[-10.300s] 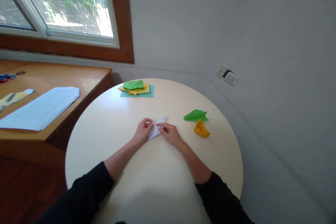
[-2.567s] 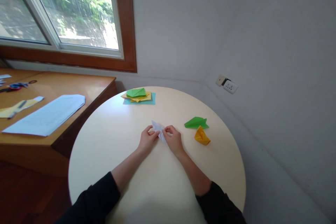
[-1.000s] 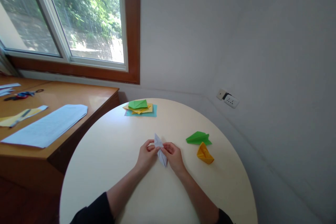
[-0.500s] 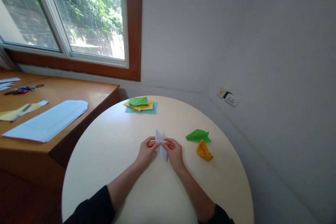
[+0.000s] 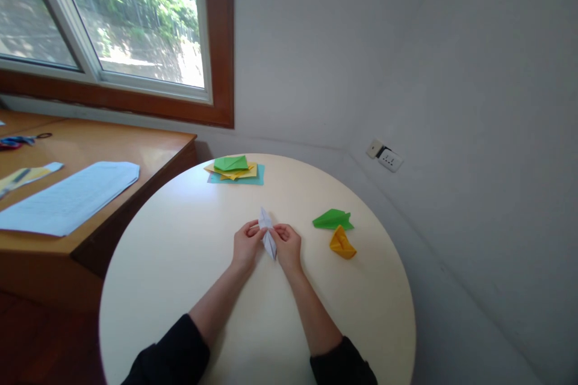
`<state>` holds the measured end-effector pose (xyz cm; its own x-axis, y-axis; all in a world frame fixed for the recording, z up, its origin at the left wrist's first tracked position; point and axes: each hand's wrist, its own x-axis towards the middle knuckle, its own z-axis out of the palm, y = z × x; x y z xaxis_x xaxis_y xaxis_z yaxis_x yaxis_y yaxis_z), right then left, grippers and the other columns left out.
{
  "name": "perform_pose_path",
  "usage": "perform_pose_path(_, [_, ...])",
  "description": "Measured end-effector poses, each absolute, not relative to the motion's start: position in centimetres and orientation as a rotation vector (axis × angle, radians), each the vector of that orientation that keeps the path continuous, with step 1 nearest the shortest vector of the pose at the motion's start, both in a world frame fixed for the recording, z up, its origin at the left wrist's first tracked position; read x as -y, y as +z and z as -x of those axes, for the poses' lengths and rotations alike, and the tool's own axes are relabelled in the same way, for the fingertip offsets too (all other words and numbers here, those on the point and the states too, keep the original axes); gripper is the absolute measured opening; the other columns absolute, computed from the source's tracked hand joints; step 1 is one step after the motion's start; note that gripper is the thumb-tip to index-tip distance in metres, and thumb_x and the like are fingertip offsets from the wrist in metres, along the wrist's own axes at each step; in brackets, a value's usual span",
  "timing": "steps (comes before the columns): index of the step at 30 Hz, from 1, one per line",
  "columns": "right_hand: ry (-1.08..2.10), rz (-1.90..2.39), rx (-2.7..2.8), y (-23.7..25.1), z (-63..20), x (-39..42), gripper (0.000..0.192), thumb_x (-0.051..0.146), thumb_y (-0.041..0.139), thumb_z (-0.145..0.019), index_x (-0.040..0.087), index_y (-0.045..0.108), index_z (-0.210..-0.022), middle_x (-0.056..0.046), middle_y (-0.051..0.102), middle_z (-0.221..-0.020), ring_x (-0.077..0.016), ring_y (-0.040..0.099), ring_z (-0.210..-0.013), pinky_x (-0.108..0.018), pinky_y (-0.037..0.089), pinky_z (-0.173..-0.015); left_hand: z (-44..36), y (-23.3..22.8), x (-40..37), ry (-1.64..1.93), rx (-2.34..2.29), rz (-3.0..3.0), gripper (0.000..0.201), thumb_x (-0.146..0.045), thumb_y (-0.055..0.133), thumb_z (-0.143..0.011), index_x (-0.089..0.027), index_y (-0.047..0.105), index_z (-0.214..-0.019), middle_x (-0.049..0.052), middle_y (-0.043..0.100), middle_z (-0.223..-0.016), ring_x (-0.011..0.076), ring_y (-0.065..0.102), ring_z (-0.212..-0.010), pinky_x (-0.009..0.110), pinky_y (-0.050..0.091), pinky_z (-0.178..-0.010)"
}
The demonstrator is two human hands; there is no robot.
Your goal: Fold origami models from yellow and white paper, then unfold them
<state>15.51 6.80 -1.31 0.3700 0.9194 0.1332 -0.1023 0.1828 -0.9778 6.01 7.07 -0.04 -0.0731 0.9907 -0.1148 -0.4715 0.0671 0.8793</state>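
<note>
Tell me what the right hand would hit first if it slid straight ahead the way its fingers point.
The right hand points up and left, so it meets the white folded paper it already pinches, then the left hand just beyond.

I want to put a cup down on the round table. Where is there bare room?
Bare: the round table left of the left hand, and its near edge. Crowded: right of the right hand, by the green fold and orange fold; paper stack behind.
</note>
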Motion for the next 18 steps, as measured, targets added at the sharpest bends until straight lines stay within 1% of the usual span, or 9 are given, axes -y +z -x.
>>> perform_pose_path(4, [0.901,1.158,0.914,-1.3,-15.5,-6.5,0.018,0.026,0.067,-0.061,0.014,0.061,-0.074,-0.003,0.066,-0.066,-0.0151,0.062,-0.061,-0.026,0.05,-0.059,-6.3,-0.3,-7.0,1.483,-0.988,-0.713,0.044,-0.027,0.076,-0.049,-0.016,0.05,-0.082,0.001,0.066,-0.062,0.0116,0.058,-0.053,0.023,0.043,-0.056])
perform_pose_path(8, [0.902,1.145,0.932,-1.0,-15.5,-6.2,0.018,0.025,0.066,-0.063,0.014,0.063,-0.076,-0.004,0.068,-0.068,-0.0154,0.063,-0.062,-0.026,0.05,-0.06,-6.3,-0.3,-6.9,1.481,-1.022,-0.753,0.035,-0.028,0.075,-0.05,-0.015,0.05,-0.07,-0.004,0.058,-0.052,0.0087,0.053,-0.048,0.02,0.038,-0.05])
perform_pose_path(10, [0.899,1.132,0.944,-0.8,-15.5,-6.0,0.018,0.026,0.066,-0.063,0.015,0.063,-0.077,-0.004,0.068,-0.069,-0.0157,0.063,-0.063,-0.026,0.05,-0.06,-6.2,-0.2,-6.9,1.468,-1.03,-0.757,0.032,-0.029,0.075,-0.05,-0.014,0.052,-0.067,-0.004,0.057,-0.051,0.0081,0.051,-0.047,0.019,0.037,-0.05])
perform_pose_path(15, [0.89,1.145,0.975,-0.6,-15.4,-5.6,0.018,0.026,0.066,-0.065,0.015,0.061,-0.078,-0.005,0.067,-0.071,-0.0161,0.064,-0.067,-0.026,0.05,-0.062,-6.0,0.1,-6.8,1.392,-1.006,-0.765,0.029,-0.031,0.076,-0.05,-0.012,0.059,-0.065,0.003,0.064,-0.061,0.0111,0.056,-0.055,0.022,0.041,-0.056])
perform_pose_path(18, [0.877,1.169,1.017,-0.8,-15.4,-5.4,0.017,0.026,0.065,-0.067,0.015,0.06,-0.078,-0.005,0.066,-0.073,-0.0163,0.064,-0.069,-0.026,0.05,-0.064,-5.8,0.4,-6.6,1.363,-1.012,-0.792,0.027,-0.03,0.075,-0.051,-0.011,0.062,-0.064,0.004,0.065,-0.062,0.0113,0.055,-0.056,0.022,0.041,-0.057])
